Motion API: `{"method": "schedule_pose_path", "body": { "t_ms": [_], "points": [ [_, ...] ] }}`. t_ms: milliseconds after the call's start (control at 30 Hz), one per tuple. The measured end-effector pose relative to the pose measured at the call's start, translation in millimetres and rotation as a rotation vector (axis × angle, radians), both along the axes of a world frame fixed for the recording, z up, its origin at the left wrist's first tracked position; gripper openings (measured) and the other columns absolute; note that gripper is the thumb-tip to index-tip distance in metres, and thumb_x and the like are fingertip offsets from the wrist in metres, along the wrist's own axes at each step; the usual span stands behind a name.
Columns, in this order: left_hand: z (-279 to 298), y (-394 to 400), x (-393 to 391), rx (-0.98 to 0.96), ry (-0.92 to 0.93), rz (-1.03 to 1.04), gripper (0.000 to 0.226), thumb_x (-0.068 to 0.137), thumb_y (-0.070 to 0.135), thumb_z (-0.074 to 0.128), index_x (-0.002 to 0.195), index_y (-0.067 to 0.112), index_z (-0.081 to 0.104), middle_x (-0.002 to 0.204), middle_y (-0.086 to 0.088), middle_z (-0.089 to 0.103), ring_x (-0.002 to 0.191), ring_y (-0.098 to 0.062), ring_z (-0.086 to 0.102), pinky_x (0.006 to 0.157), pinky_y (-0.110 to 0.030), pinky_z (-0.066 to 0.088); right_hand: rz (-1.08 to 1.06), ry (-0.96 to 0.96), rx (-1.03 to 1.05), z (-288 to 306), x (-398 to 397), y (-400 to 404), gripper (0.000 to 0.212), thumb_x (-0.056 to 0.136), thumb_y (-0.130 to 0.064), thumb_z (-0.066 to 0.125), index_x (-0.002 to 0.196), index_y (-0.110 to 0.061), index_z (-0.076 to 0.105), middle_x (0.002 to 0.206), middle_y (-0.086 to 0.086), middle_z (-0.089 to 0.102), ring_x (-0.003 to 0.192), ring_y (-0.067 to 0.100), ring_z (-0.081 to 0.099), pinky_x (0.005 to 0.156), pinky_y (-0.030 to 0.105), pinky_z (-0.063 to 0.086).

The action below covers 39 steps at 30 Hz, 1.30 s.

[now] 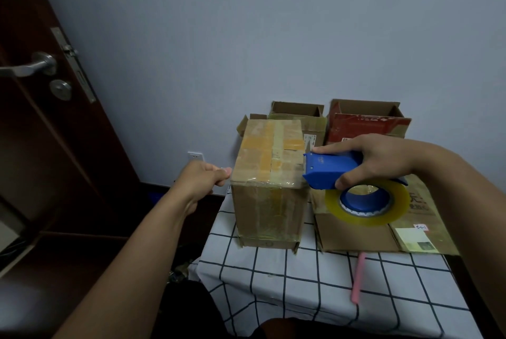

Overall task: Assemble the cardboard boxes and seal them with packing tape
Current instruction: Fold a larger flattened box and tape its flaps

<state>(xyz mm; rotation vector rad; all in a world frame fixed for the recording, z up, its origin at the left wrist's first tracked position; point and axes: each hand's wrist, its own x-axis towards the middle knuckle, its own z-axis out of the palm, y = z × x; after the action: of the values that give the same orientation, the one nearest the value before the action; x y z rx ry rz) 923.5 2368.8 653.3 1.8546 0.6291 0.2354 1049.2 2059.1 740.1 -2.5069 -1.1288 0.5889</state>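
Note:
A closed cardboard box [269,174] with many tape strips stands on the table's left part. My right hand [377,158] grips a blue tape dispenser [332,171] with a roll of clear yellowish tape [367,201], its cutter end at the box's top right edge. My left hand [204,177] is at the box's upper left edge, thumb and fingers pinching the clear tape end [226,169]. A thin clear strip runs along the box's front top edge between the two hands.
A table with a white black-grid cloth [301,284] carries a flattened cardboard sheet [369,234] on the right and a pink stick [358,278] in front. Two open boxes, one brown [298,114] and one red [367,125], stand behind by the wall. A dark door [41,92] is left.

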Motion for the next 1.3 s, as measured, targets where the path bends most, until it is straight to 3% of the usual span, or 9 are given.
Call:
{"method": "schedule_pose_path", "body": {
  "t_ms": [300,633,733,800,933,1000,1100,1200,1300],
  "points": [
    [-7,0,1,-0.027,0.030,0.012,0.022,0.087,0.028,0.072,0.073,0.010,0.072,0.066,0.001,0.063,0.065,-0.013,0.050,0.075,-0.033,0.041,0.015,-0.015,-0.037,-9,3,0,0.072,0.080,-0.047,0.076,0.137,-0.064,0.035,0.111,-0.021,0.051,0.092,0.008,0.059,0.073,0.018,0.043],
    [-13,-11,-3,-0.303,0.107,0.077,0.021,0.091,0.029,0.063,0.083,0.010,0.063,0.059,-0.002,0.052,0.053,-0.012,0.041,0.051,-0.025,0.033,0.022,0.008,0.004,-32,6,-1,0.072,0.080,-0.045,0.076,0.134,-0.066,0.034,0.112,-0.025,0.049,0.093,0.007,0.058,0.074,0.017,0.041],
    [-21,-13,-7,-0.107,0.093,0.100,0.035,0.089,0.042,0.065,0.101,0.010,0.059,0.084,-0.004,0.061,0.073,-0.015,0.054,0.064,-0.029,0.042,0.025,0.015,0.025,-36,7,-4,0.072,0.079,-0.044,0.077,0.131,-0.069,0.034,0.113,-0.024,0.051,0.093,0.009,0.059,0.077,0.019,0.044],
    [-25,-19,-10,0.119,-0.059,0.189,0.030,0.087,0.038,0.069,0.105,0.016,0.058,0.101,-0.001,0.060,0.093,-0.015,0.057,0.076,-0.030,0.044,0.031,0.022,0.037,-39,8,-6,0.072,0.079,-0.045,0.077,0.130,-0.071,0.033,0.114,-0.022,0.052,0.094,0.010,0.060,0.079,0.021,0.045],
    [-23,-41,-15,0.525,-0.218,0.219,0.013,0.095,0.022,0.059,0.099,0.015,0.069,0.096,0.003,0.065,0.088,-0.012,0.059,0.070,-0.021,0.037,0.046,0.024,0.060,-42,7,-3,0.072,0.080,-0.044,0.076,0.130,-0.071,0.032,0.116,-0.022,0.051,0.094,0.010,0.061,0.078,0.020,0.045],
    [-25,-48,-17,0.565,-0.190,0.215,0.021,0.099,0.024,0.051,0.103,0.015,0.070,0.092,0.003,0.069,0.083,-0.012,0.060,0.063,-0.021,0.036,0.038,0.024,0.066,-43,7,-4,0.072,0.080,-0.043,0.077,0.132,-0.070,0.033,0.117,-0.023,0.051,0.095,0.010,0.060,0.078,0.019,0.045],
    [-23,-62,-23,0.558,-0.157,0.185,0.033,0.101,0.033,0.045,0.122,0.015,0.064,0.099,-0.004,0.071,0.083,-0.014,0.059,0.071,-0.023,0.038,0.027,0.033,0.080,-45,8,-9,0.073,0.080,-0.044,0.077,0.134,-0.068,0.034,0.120,-0.021,0.052,0.097,0.010,0.061,0.080,0.020,0.047],
    [-19,-76,-30,0.586,-0.059,0.101,0.057,0.099,0.046,0.044,0.148,0.018,0.039,0.111,-0.003,0.068,0.099,-0.020,0.062,0.081,-0.029,0.044,0.022,0.033,0.081,-46,9,-13,0.073,0.080,-0.045,0.076,0.133,-0.070,0.033,0.118,-0.020,0.054,0.095,0.010,0.062,0.078,0.020,0.047],
    [-20,-80,-33,0.563,-0.010,-0.010,0.071,0.096,0.053,0.044,0.155,0.023,0.018,0.124,0.000,0.062,0.108,-0.019,0.059,0.085,-0.032,0.046,0.023,0.032,0.091,-48,10,-15,0.073,0.079,-0.047,0.076,0.131,-0.074,0.033,0.118,-0.018,0.055,0.096,0.011,0.062,0.082,0.024,0.050]
  ]
}}
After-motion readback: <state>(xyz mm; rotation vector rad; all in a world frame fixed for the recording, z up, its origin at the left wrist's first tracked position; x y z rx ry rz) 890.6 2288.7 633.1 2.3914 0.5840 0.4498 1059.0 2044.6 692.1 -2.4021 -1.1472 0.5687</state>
